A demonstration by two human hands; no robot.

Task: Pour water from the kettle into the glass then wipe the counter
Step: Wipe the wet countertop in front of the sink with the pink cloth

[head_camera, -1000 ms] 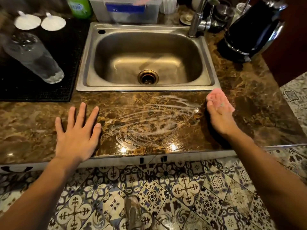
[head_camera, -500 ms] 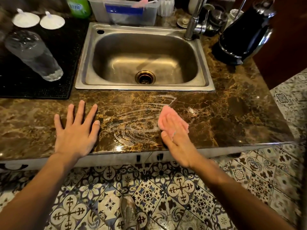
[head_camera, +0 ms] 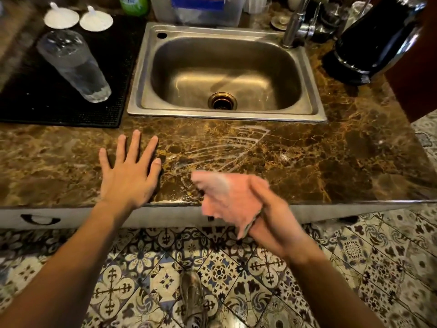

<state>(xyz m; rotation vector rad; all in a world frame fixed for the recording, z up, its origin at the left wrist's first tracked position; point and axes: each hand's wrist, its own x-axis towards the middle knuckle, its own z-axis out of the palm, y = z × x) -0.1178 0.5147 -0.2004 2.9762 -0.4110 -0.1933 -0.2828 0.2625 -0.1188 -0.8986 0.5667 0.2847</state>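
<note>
A tall clear glass [head_camera: 75, 67] holding water stands on a black mat [head_camera: 28, 95] left of the sink. The black kettle [head_camera: 371, 39] sits at the back right of the brown marble counter [head_camera: 331, 162]. My left hand [head_camera: 130, 171] lies flat on the counter, fingers spread, holding nothing. My right hand [head_camera: 274, 216] grips a pink cloth [head_camera: 227, 197], blurred by motion, at the counter's front edge and partly past it. Wet streaks [head_camera: 227, 147] fan across the counter in front of the sink.
A steel sink [head_camera: 222, 74] with a tap [head_camera: 293, 27] fills the middle. Behind it stand a clear plastic box [head_camera: 205, 8], a green bottle [head_camera: 132, 3] and two white lids [head_camera: 78, 18]. Patterned floor tiles [head_camera: 236, 280] and my shoe [head_camera: 192, 299] lie below.
My right hand has swept the pink cloth from the counter's right side leftward and toward me, down to the front edge. My left hand has stayed flat in place.
</note>
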